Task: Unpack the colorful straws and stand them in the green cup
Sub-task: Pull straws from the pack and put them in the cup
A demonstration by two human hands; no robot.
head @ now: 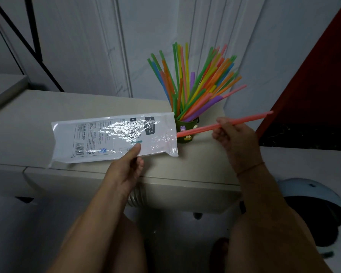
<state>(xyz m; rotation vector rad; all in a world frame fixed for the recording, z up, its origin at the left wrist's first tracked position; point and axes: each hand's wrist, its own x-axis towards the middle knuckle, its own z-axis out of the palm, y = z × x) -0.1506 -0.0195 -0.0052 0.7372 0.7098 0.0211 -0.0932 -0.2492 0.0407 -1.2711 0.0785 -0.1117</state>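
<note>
A clear plastic straw bag (114, 137) with printed labels lies flat over the beige surface, pinched at its lower edge by my left hand (126, 168). My right hand (234, 138) grips a pink straw (244, 121) that runs from the bag's open right end out to the upper right. Behind the bag's right end stands the green cup (186, 131) with small cartoon figures on it. Several colourful straws (197, 83) stand in it and fan out upward.
The beige top (28, 125) has its front edge just below my left hand. A white panelled wall (87, 46) rises behind it. A dark red panel (313, 75) is at the right. A pale blue round object (313, 194) sits on the floor at the lower right.
</note>
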